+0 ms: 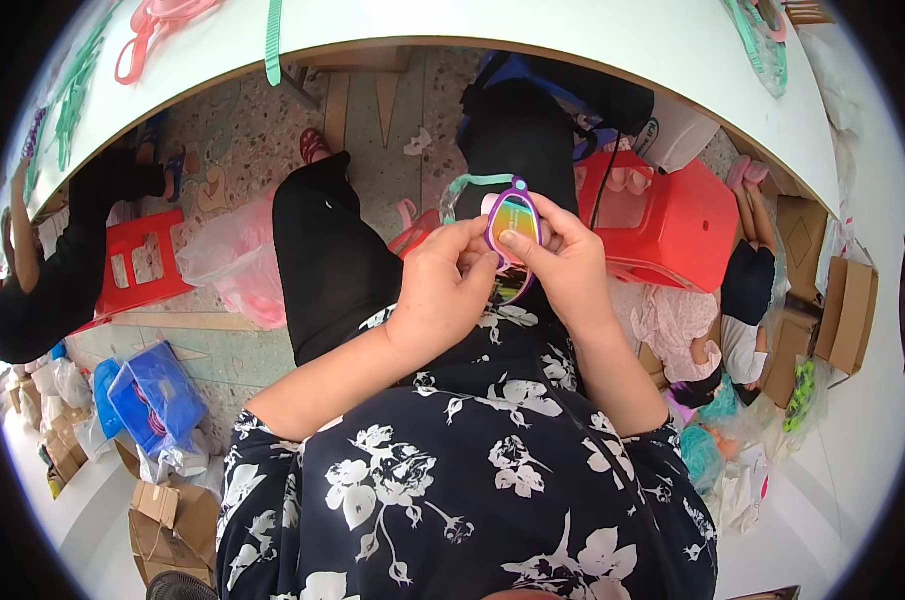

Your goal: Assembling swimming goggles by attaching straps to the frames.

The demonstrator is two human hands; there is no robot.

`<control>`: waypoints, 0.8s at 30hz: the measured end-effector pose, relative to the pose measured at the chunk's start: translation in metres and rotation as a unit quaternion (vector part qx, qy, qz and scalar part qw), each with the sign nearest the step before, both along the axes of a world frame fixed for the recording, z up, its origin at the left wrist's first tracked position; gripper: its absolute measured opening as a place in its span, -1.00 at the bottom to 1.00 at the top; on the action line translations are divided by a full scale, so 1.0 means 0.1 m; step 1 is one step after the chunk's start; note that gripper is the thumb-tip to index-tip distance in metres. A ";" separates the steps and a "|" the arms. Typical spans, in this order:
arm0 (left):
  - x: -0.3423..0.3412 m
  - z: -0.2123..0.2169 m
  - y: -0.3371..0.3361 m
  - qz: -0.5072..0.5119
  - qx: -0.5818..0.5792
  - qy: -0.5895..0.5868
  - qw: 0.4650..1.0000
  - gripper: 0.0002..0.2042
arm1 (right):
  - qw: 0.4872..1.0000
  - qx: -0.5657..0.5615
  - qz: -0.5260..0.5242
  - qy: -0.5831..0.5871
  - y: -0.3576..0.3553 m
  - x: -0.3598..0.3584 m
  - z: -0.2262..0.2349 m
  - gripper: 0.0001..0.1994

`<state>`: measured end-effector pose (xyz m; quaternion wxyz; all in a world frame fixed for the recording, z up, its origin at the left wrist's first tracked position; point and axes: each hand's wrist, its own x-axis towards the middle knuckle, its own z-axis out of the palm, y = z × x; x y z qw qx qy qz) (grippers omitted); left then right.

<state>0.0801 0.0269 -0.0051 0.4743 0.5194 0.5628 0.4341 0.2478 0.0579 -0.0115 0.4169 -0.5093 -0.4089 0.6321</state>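
Both my hands hold a pair of swim goggles [518, 221] over my lap. The goggles have a purple frame and a mirrored lens shading from green to orange. My left hand [441, 282] pinches the frame's left edge between thumb and fingertips. Across the lens face lies the thumb of my right hand [571, 262], its fingers closed round the right side. A mint-green strap [485, 180] runs from the frame's upper end toward the left. The second eyepiece, lower down, is partly hidden behind my fingers.
A white table [373, 18] curves across the far side, bearing pink straps [151, 38] and green straps [77, 95]. A red stool [678, 225] stands at right, another red stool [145, 262] at left. A blue crate [158, 395] sits lower left; cardboard boxes [848, 315] stand far right. Other people sit nearby.
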 end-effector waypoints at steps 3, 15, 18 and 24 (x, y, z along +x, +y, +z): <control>-0.07 0.09 0.08 -0.018 -0.099 -0.048 0.994 -0.73 | 1.000 0.002 0.017 -0.012 0.07 0.03 -0.03 -0.46; -0.12 0.22 0.06 -0.054 -0.122 0.042 0.990 -0.64 | 0.992 0.075 0.044 -0.089 0.05 0.02 -0.08 -0.47; -0.08 0.22 0.04 -0.038 -0.100 0.051 0.993 -0.64 | 0.980 0.098 0.061 -0.161 0.03 0.00 0.00 -0.47; 0.00 0.10 -0.05 -0.008 -0.033 0.056 0.998 -0.63 | 0.978 0.105 0.052 -0.175 -0.02 -0.03 0.05 -0.48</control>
